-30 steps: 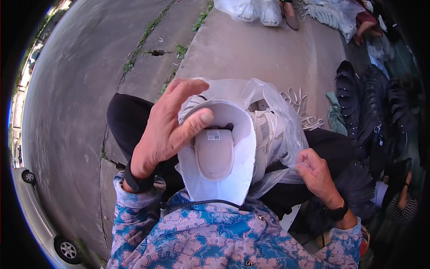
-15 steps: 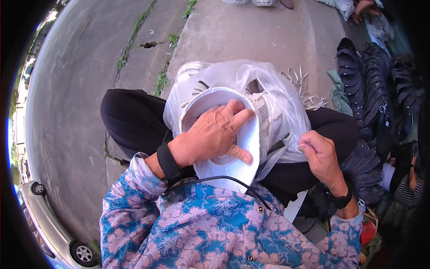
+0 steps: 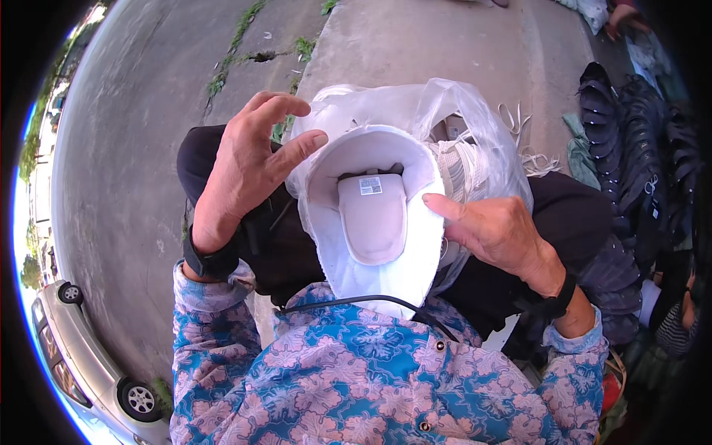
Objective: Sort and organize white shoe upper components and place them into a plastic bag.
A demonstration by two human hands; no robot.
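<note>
A white shoe upper (image 3: pixel 421 256) lies in my lap with its hollow inside facing up. A padded tongue (image 3: pixel 373 226) with a small printed label shows in its middle. My right hand (image 3: pixel 500 233) grips the upper's right edge, thumb on the inner face and the other fingers out of sight beneath. Raised at the upper's left rim is my left hand (image 3: pixel 252 159), its thumb and fingers apart and nothing in them. Behind and under the upper, a clear plastic bag (image 3: pixel 397 96) holds more white uppers with laces (image 3: pixel 463 167).
Stacks of black uppers (image 3: pixel 601 119) lie at the right beside a green cloth (image 3: pixel 581 157). Loose white laces (image 3: pixel 538 159) trail from the bag. Another person's hand (image 3: pixel 621 18) shows at the far right. A silver car (image 3: pixel 85 348) stands at the lower left.
My left hand has come out of the upper and moved left, opening. My right hand has moved left from beside the bag and taken hold of the upper's right edge. The view has shifted slightly.
</note>
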